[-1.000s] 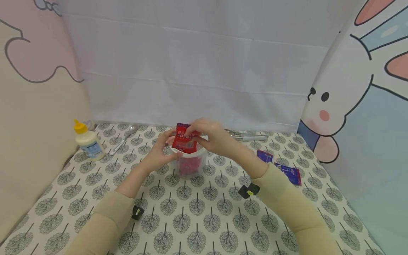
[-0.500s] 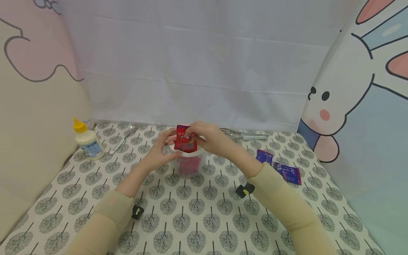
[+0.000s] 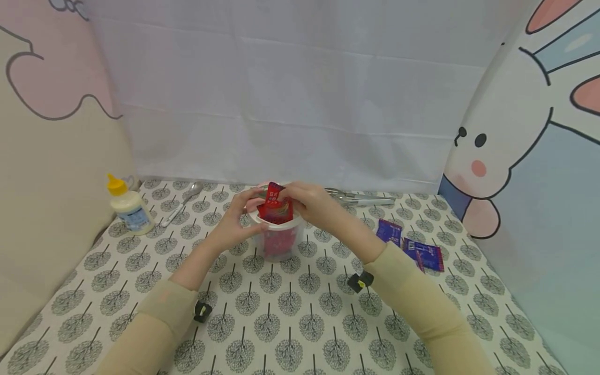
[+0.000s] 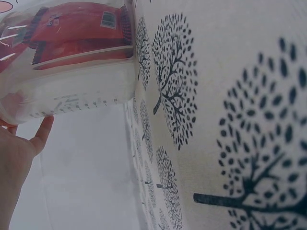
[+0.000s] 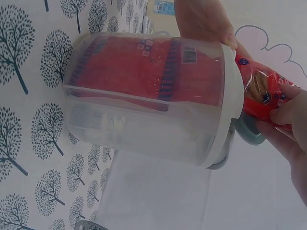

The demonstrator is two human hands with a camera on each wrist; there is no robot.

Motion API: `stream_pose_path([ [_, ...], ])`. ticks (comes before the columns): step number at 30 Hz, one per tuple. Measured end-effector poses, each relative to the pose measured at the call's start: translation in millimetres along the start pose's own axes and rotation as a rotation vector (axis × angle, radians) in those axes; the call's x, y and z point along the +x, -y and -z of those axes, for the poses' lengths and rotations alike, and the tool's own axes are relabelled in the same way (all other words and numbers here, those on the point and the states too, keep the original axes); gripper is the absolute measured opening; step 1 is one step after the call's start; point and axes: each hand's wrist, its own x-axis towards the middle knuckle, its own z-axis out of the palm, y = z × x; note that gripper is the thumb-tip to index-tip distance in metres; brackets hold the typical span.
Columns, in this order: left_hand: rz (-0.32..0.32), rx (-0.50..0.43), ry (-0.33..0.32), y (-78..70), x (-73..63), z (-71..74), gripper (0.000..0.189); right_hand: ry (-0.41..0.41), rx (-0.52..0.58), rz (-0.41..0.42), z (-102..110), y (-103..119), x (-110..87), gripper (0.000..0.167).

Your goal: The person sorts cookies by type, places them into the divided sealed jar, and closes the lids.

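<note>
A clear plastic jar [image 5: 153, 129] with a white rim stands on the patterned cloth. Several red snack packets [image 5: 120, 67] show through its wall. My left hand [image 3: 236, 219] spans the jar's mouth and grips it, thumb on the near side and fingers at the far side. At the opening, my right hand [image 3: 319, 205] pinches one red packet [image 3: 275, 205] by its right side. This packet [image 5: 261, 91] sticks up out of the rim, tilted, its lower end at the mouth. A green part [image 5: 249, 129] shows behind the rim in the right wrist view.
Purple packets [image 3: 424, 255] lie on the cloth to the right. Behind my right hand are a whisk-like metal utensil and a white-handled one [image 3: 370, 202]. A spoon [image 3: 183, 204] and a cream bottle with a yellow nozzle [image 3: 131, 208] are at the left.
The red packet has turned from nearly upright to a slant over the jar's mouth. My right hand has shifted slightly with it, while my left hand stays on the jar.
</note>
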Motion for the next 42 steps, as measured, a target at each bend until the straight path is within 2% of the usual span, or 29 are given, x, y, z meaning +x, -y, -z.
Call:
stream_pose_path([
  [1,0.005,0.002,0.001,-0.1,0.0,0.0,0.078,-0.012,-0.023,0.017,0,0,-0.6,0.019],
  [4,0.013,0.006,-0.006,14.5,3.0,-2.3,0.081,-0.014,-0.077,0.051,-1,0,-2.1,0.019],
  [8,0.010,0.012,-0.019,33.5,5.4,-5.1,0.083,0.094,-0.032,0.034,-7,-1,-4.4,0.018],
  [11,-0.002,0.021,-0.025,34.0,5.3,-5.4,0.082,0.189,0.035,-0.023,-11,0,-7.9,0.016],
  [13,-0.008,0.026,-0.026,34.5,5.6,-5.7,0.082,0.216,0.056,-0.069,-14,0,-10.7,0.017],
  [21,-0.029,0.024,-0.031,37.7,6.1,-6.7,0.083,0.155,0.089,-0.150,-19,-1,-12.4,0.025],
  [25,-0.041,0.024,-0.030,37.4,6.3,-6.2,0.083,0.163,0.119,-0.159,-21,-3,-15.5,0.025],
  [34,-0.038,0.023,-0.027,36.5,5.6,-5.3,0.082,0.160,0.250,-0.111,-27,-12,-26.7,0.025],
  [42,-0.034,0.011,-0.025,37.3,5.2,-5.6,0.081,0.277,0.297,-0.142,-24,-12,-30.7,0.038],
])
